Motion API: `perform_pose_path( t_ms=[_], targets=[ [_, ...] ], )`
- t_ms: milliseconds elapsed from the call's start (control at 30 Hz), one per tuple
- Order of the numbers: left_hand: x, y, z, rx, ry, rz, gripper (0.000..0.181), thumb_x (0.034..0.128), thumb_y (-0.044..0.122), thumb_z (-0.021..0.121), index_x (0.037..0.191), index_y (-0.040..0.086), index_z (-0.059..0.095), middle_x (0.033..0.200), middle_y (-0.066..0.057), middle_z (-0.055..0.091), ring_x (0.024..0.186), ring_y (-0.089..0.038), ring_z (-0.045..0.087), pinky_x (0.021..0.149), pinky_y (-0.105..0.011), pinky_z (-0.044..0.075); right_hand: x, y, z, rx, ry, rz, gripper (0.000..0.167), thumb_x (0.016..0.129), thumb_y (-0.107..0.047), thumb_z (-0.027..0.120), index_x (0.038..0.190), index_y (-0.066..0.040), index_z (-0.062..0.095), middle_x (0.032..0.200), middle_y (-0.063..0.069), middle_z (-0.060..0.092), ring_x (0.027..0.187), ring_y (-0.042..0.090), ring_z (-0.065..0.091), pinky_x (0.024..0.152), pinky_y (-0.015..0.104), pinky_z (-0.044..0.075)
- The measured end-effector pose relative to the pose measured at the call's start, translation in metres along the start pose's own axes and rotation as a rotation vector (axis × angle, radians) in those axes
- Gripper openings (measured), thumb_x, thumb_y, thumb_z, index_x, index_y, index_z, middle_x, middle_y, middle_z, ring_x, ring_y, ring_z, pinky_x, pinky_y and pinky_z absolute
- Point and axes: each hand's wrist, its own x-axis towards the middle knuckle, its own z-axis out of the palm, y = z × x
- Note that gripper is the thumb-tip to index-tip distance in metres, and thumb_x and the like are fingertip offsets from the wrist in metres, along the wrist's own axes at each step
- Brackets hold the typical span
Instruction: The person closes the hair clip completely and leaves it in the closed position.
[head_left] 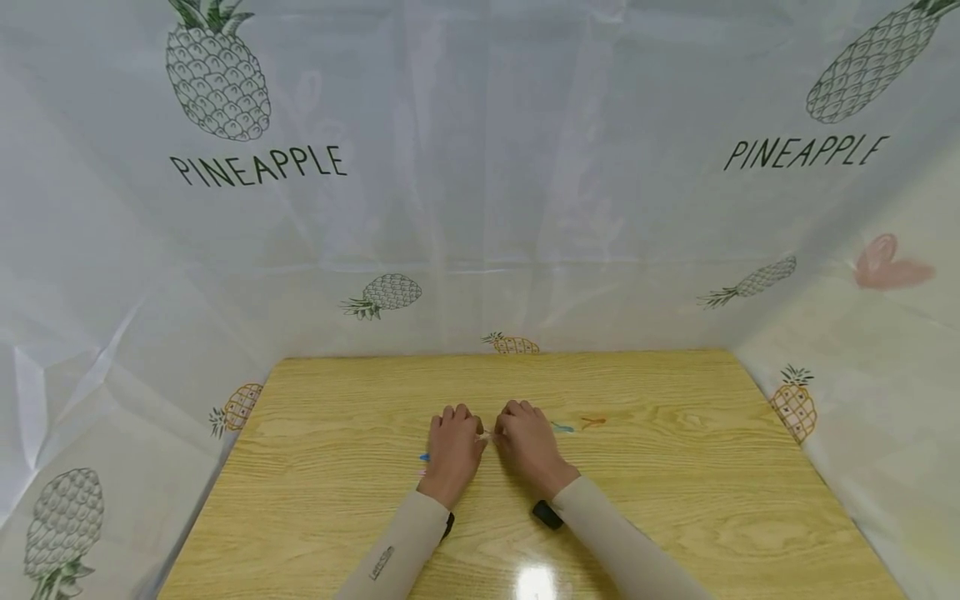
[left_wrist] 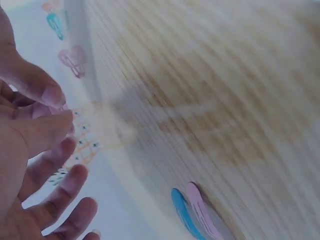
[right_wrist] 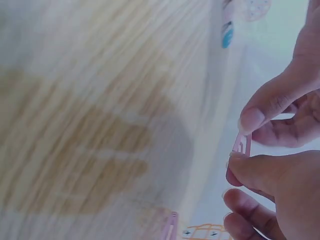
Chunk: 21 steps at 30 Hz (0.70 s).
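Close together near the table's middle, my left hand (head_left: 456, 446) and right hand (head_left: 528, 442) both pinch a small pink snap hair clip (right_wrist: 242, 145) between thumbs and fingertips. Its slotted frame shows between the fingers in the right wrist view. Beside the left hand lie a blue hair clip (left_wrist: 185, 212) and a pink hair clip (left_wrist: 202, 210), side by side. To the right of the right hand are a teal clip (head_left: 562, 427) and an orange clip (head_left: 593, 422). The left wrist view also shows a pink heart-topped clip (left_wrist: 74, 59).
The wooden table (head_left: 675, 467) extends around both hands. A white pineapple-print sheet (head_left: 487, 208) hangs behind it and along both sides. A dark device (head_left: 547, 514) sits at the right wrist.
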Motion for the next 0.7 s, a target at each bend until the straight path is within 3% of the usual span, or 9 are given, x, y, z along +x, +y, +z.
perform_pose_path(
  t_ms=[167, 400, 700],
  targets=[
    [-0.011, 0.002, -0.009, -0.011, 0.034, 0.015, 0.027, 0.0915, 0.032, 0.085, 0.111, 0.015, 0.078, 0.109, -0.003, 0.065, 0.098, -0.025, 0.056, 0.089, -0.042, 0.048, -0.007, -0.003, -0.009, 0.001, 0.028, -0.032, 0.014, 0.089, -0.014, 0.088, 0.082, -0.015, 0.075, 0.096, 0.001, 0.065, 0.088, 0.022, 0.06, 0.08, 0.041, 0.054],
    [-0.024, 0.001, -0.018, -0.01, 0.078, 0.061, 0.019, 0.0897, 0.031, 0.086, 0.104, 0.019, 0.082, 0.108, 0.0, 0.065, 0.095, -0.023, 0.055, 0.087, -0.04, 0.048, -0.018, -0.007, -0.017, -0.006, 0.064, -0.08, 0.018, 0.085, -0.018, 0.091, 0.081, -0.017, 0.073, 0.097, 0.0, 0.065, 0.086, 0.02, 0.061, 0.076, 0.039, 0.054],
    [-0.039, 0.002, -0.024, -0.032, 0.096, 0.084, 0.017, 0.0892, 0.031, 0.086, 0.101, 0.019, 0.084, 0.106, 0.001, 0.065, 0.094, -0.022, 0.056, 0.086, -0.04, 0.048, -0.03, -0.011, -0.02, 0.033, 0.081, -0.122, 0.021, 0.082, -0.013, 0.093, 0.08, -0.017, 0.072, 0.096, -0.001, 0.065, 0.083, 0.019, 0.06, 0.077, 0.037, 0.054]
  ],
)
